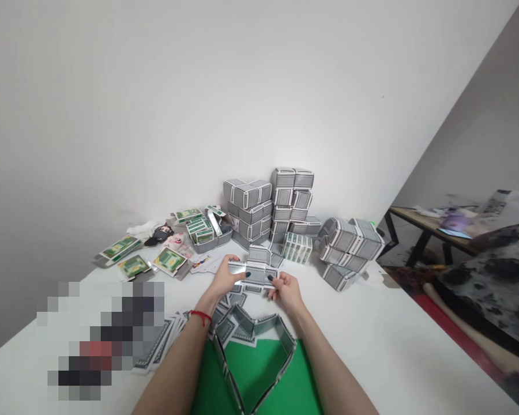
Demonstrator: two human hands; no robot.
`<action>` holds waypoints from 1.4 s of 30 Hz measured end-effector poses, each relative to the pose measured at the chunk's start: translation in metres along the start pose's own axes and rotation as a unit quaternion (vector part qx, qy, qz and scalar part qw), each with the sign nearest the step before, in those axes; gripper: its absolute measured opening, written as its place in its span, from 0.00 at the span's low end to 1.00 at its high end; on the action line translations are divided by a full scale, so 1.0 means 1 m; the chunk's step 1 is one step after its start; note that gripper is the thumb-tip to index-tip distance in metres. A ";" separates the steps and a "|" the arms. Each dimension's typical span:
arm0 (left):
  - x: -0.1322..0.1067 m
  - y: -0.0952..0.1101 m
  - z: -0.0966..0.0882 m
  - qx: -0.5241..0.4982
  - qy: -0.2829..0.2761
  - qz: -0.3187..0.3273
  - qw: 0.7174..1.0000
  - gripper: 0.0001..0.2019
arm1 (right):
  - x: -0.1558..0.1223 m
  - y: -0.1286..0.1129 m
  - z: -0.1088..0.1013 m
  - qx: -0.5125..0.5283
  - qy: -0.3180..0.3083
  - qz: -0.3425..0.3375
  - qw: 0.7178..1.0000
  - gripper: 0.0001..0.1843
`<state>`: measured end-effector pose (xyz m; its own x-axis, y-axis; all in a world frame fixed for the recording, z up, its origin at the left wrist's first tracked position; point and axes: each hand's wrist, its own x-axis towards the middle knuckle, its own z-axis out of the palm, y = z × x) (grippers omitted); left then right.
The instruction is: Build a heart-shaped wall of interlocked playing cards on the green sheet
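Observation:
Between my two hands is a piece made of folded playing cards [256, 273], grey-backed, with a flap standing up at its middle. My left hand [225, 278] grips its left end, with the thumb across the front. At the right end, my right hand [288, 290] pinches it between thumb and fingers. Nearer to me stands a heart-shaped wall of linked cards [285, 331], partly over a green mat [259, 374]. Loose playing cards [155, 346] lie fanned out left of my left forearm, and more lie under and behind the heart wall.
Stacked card-built boxes [248, 213] and a taller stack [292, 196] stand by the wall. Another card-built block [350, 251] sits at right. Green card boxes [172, 260] and a card tray of packs [205, 233] are at left. A pixelated patch hides the left foreground.

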<state>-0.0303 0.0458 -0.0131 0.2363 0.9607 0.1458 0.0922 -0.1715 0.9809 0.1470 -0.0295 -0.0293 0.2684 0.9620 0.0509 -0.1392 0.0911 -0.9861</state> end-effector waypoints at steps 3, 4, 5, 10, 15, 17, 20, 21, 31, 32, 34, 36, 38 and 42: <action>-0.002 0.002 -0.001 -0.002 -0.009 0.004 1.000 0.23 | -0.001 -0.001 0.001 -0.002 -0.007 0.001 1.000 0.23; -0.002 0.003 -0.001 -0.002 -0.010 0.007 1.000 0.23 | -0.001 -0.002 0.001 -0.003 -0.008 0.002 1.000 0.23; -0.002 0.003 -0.001 -0.001 -0.011 0.010 1.000 0.23 | -0.001 -0.002 0.001 -0.004 -0.010 0.003 1.000 0.24; -0.001 0.003 -0.002 -0.015 -0.019 -0.003 1.000 0.23 | 0.000 -0.005 0.000 -0.020 -0.030 0.006 0.999 0.23; 0.003 -0.004 -0.003 -0.033 -0.003 0.007 0.999 0.25 | 0.001 -0.004 -0.001 -0.001 -0.006 -0.009 1.000 0.20; 0.003 -0.005 -0.004 -0.039 -0.001 0.005 0.999 0.25 | 0.001 -0.003 -0.002 0.009 0.005 -0.006 1.000 0.20; 0.003 -0.005 -0.004 -0.034 -0.008 -0.007 0.999 0.25 | 0.001 -0.002 -0.003 0.015 0.005 -0.004 1.000 0.20; 0.002 -0.004 -0.004 -0.029 -0.010 -0.006 0.999 0.25 | 0.001 -0.002 -0.002 0.013 0.003 -0.003 1.000 0.20; -0.003 0.005 -0.004 -0.036 -0.048 -0.012 0.998 0.30 | 0.001 -0.001 0.002 -0.012 -0.018 0.008 1.000 0.22; -0.003 0.005 -0.004 -0.041 -0.050 -0.018 0.998 0.30 | 0.002 -0.001 0.001 -0.014 -0.022 0.008 1.000 0.21; -0.003 0.005 -0.004 -0.042 -0.046 -0.022 0.998 0.30 | 0.002 -0.001 0.000 -0.014 -0.028 0.003 1.000 0.20; -0.002 0.006 -0.005 -0.039 -0.042 -0.018 0.998 0.28 | 0.004 -0.002 -0.002 -0.005 -0.029 -0.003 1.000 0.19; -0.002 0.007 -0.007 -0.045 -0.049 -0.011 0.998 0.26 | 0.005 -0.001 -0.005 0.008 -0.025 -0.003 1.000 0.18; -0.005 0.010 -0.013 -0.087 -0.107 -0.032 0.990 0.27 | 0.008 0.001 -0.010 0.031 -0.020 0.007 0.999 0.17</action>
<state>-0.0429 0.0426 -0.0021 0.4372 0.8966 0.0709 -0.0499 -0.0546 0.9973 0.1587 -0.0239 -0.0318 0.2279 0.9727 0.0438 -0.2026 0.0914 -0.9750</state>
